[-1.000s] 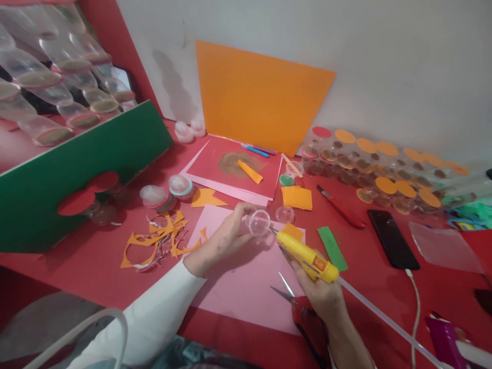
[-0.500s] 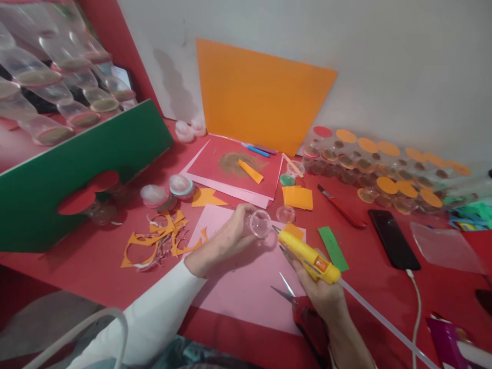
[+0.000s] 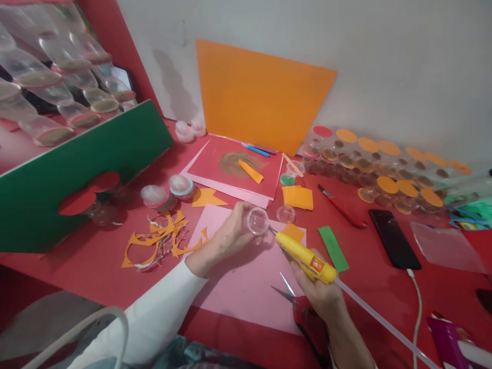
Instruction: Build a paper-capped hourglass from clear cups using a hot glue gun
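Observation:
Held in my left hand (image 3: 234, 228) is a small clear plastic cup (image 3: 257, 221), its round rim facing me. My right hand (image 3: 317, 285) is wrapped around a yellow hot glue gun (image 3: 305, 256), with a long translucent glue stick (image 3: 384, 318) coming out of its back end. The gun's nozzle is right at the cup's edge; whether it touches cannot be made out. Beneath both hands lies a pink paper sheet (image 3: 246, 287). Scissors with red handles (image 3: 302, 310) lie open under my right hand, and an orange paper piece (image 3: 292, 233) is behind the nozzle.
Orange paper scraps (image 3: 154, 241) and lidded cups (image 3: 181, 187) are on the left. Orange squares (image 3: 298, 198), a red cutter knife (image 3: 342, 206), a green strip (image 3: 332, 248) and a phone (image 3: 394, 238) with a cable lie right. Rows of joined cups (image 3: 384, 164) stand behind; a green board (image 3: 84, 169) is left.
The cup in my left hand has shifted slightly left and up. The glue gun has followed it a little to the left, its nozzle still by the rim.

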Demonstrator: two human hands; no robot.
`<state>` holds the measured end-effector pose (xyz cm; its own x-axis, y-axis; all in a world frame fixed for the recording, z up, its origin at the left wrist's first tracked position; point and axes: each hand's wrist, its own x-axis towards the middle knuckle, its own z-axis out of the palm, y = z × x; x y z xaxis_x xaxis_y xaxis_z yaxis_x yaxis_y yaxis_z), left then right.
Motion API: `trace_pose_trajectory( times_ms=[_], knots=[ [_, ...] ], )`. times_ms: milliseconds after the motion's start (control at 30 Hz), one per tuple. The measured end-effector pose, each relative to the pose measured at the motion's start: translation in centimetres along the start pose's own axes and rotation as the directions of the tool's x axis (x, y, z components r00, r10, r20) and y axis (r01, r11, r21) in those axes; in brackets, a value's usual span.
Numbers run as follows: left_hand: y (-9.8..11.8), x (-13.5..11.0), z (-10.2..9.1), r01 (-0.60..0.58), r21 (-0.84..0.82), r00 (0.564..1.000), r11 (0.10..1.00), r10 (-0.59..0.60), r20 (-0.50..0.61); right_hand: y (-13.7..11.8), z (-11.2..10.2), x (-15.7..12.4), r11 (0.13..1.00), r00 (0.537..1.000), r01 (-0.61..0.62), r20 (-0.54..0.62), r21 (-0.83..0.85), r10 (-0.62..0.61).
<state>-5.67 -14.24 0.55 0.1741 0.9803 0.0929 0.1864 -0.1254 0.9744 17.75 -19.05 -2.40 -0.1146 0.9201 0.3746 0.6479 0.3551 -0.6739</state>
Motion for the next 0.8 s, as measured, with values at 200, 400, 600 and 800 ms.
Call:
trace_pose_trajectory(
  times_ms=[200,400,600,800],
  knots=[
    [0.3,0.0,0.1,-0.053,-0.063,0.993,0.997,0.06,0.1,0.3,0.3,-0.4,0.995,0.997,-0.074,0.04,0.067,0.071],
    [0.1,-0.2,0.2,-0.057,-0.019,0.991,0.998,0.059,0.118,0.2,0.3,-0.3,0.998,0.999,-0.046,-0.008,0.043,0.047],
    [-0.4,-0.4,-0.3,-0.073,0.115,0.997,0.991,0.07,0.031,-0.4,0.0,0.2,0.997,1.0,-0.016,-0.012,0.079,0.017],
    [-0.8,-0.2,-0.3,-0.084,0.149,0.994,0.985,0.094,-0.061,-0.7,0.1,0.2,0.993,0.998,-0.051,-0.042,0.11,0.056]
  ],
)
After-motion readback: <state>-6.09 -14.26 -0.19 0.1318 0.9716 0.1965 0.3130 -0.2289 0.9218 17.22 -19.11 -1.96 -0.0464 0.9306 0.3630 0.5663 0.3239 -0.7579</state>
